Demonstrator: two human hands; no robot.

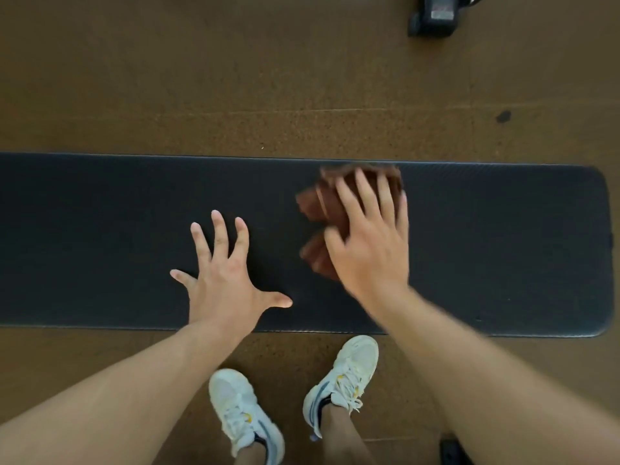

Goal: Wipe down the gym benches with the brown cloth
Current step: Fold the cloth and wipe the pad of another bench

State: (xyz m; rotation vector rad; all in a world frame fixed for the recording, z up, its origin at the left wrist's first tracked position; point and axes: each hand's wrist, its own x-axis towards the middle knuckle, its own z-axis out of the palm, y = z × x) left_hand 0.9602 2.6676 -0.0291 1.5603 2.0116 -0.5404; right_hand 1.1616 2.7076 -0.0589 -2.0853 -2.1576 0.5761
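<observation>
Where the brown floor [235,78] fills the view, a long black bench [100,236] lies across it, its rounded end at right. Two white shoes [241,414] stand just before its near edge. Left hand [221,273] rests flat on the bench, fingers spread apart. Right hand [369,243], blurred, presses straight fingers onto the crumpled cloth [322,209] near the far edge.
</observation>
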